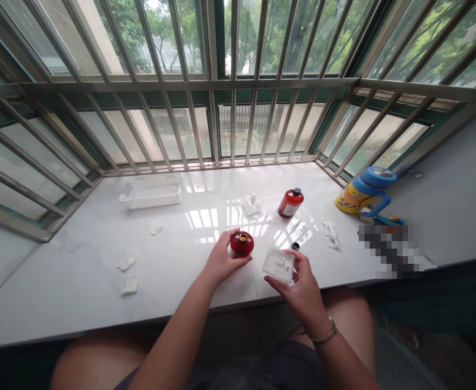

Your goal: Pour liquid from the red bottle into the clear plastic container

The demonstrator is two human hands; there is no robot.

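Note:
My left hand is wrapped round a red bottle whose neck is uncapped. In my right hand is a clear, square container, pinched by its sides and tilted; what its round inner part is I cannot make out. A small black cap lies on the counter just beyond my right fingers. Farther back stands a second red bottle with a black cap and a white label. Left of it sits a clear, square piece with a knob.
A white perforated basket rests at the back left of the white counter. Crumpled white tissues lie at the left, with another tissue at the right. A blue and yellow flask stands by the right wall. Metal window bars border the back.

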